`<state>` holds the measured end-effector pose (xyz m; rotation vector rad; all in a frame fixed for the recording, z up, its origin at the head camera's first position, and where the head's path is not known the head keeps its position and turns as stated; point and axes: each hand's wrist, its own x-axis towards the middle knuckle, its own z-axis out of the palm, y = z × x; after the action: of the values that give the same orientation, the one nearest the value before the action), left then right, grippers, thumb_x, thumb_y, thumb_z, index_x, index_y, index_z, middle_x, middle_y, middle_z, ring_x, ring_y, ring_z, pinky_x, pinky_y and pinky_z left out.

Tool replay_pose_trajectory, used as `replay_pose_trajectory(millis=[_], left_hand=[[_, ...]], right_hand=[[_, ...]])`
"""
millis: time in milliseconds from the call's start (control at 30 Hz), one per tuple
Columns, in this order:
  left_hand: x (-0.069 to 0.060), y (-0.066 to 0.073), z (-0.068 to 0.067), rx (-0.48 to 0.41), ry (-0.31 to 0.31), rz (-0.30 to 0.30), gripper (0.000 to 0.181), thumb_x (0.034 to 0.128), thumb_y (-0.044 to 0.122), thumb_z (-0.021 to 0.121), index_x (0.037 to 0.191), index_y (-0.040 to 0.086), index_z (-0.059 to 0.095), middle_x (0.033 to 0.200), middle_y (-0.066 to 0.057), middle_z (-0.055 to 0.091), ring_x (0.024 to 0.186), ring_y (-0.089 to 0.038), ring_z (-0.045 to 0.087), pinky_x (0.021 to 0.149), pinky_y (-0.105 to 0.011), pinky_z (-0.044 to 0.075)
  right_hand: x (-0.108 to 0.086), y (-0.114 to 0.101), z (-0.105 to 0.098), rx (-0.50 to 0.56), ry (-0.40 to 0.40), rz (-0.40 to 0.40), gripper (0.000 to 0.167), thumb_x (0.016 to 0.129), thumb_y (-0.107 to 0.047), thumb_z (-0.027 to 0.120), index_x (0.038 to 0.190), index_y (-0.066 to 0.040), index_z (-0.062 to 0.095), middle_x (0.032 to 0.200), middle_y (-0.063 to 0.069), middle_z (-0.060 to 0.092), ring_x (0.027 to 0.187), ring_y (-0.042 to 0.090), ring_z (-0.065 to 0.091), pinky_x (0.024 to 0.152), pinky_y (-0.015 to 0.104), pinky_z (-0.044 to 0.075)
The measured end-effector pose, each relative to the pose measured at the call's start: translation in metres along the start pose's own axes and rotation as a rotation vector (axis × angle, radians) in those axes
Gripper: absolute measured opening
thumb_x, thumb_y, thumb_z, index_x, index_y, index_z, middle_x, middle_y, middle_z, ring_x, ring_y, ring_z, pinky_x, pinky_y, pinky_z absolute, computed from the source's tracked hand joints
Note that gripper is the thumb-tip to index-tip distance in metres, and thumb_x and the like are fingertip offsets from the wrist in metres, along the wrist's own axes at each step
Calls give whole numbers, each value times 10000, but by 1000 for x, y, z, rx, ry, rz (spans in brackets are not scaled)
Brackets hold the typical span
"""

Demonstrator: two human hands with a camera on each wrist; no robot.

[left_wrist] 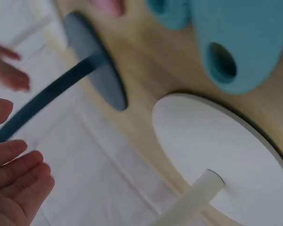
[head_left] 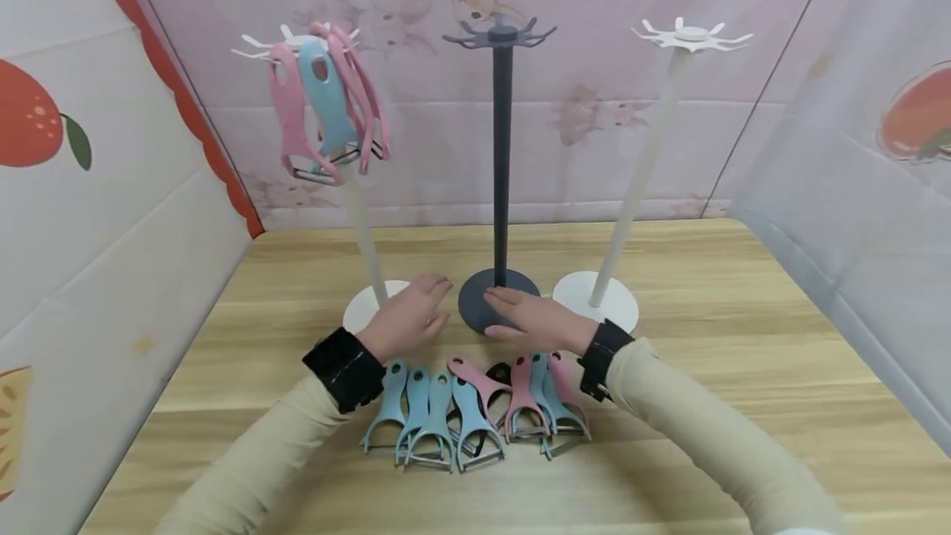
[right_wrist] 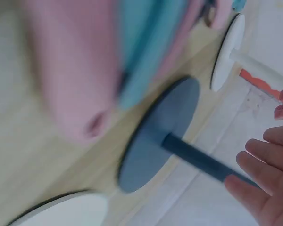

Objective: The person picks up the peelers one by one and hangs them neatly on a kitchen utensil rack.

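In the head view my left hand [head_left: 407,319] hovers by the left white stand's base [head_left: 358,310], fingers extended and holding nothing. My right hand [head_left: 541,322], also empty with fingers extended, is over the dark stand's base [head_left: 475,300]. Below both hands several blue peelers [head_left: 440,411] and pink peelers [head_left: 522,382] lie in a row, with a black one [head_left: 499,373] partly hidden among them. The left wrist view has the left hand [left_wrist: 16,183] near the dark pole [left_wrist: 52,96]; the right wrist view has the right hand [right_wrist: 269,176] beside that pole [right_wrist: 203,157].
Two pink peelers or more [head_left: 291,110] and a blue one [head_left: 327,97] hang from the left stand's hooks. The dark stand's hooks [head_left: 501,35] and the right white stand's hooks [head_left: 691,38] hold nothing. Printed cloth walls surround the wooden table [head_left: 750,337].
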<state>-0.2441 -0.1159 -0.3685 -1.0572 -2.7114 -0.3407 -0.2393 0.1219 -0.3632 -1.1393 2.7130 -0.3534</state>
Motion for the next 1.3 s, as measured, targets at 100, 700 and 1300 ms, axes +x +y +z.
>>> replay_pose_trajectory(millis=[100,700,1300], left_hand=[[5,-2,8,56,-87,36,474,878,127,556,1278,-102,443,1309,-251,431,1230,-343,395,987,-402,358],[46,-23,62,255,-525,38,520,973,286,419,1406,18,315,1474,-152,233,1350,-274,210,1068,-429,214],[55,-28,82,226,-529,24,524,983,306,380,1429,52,276,1481,-160,205,1358,-256,189,1058,-371,249]], right_hand=[[-17,4,3,-9,47,12,566,954,-360,448,1346,44,396,1377,213,383,1243,327,393,980,420,361],[-77,-6,46,24,123,228,281,801,-197,678,634,-129,462,520,-67,336,463,65,312,440,198,246],[-80,3,47,94,145,261,207,766,-157,702,669,-97,530,549,-65,411,486,66,371,436,216,321]])
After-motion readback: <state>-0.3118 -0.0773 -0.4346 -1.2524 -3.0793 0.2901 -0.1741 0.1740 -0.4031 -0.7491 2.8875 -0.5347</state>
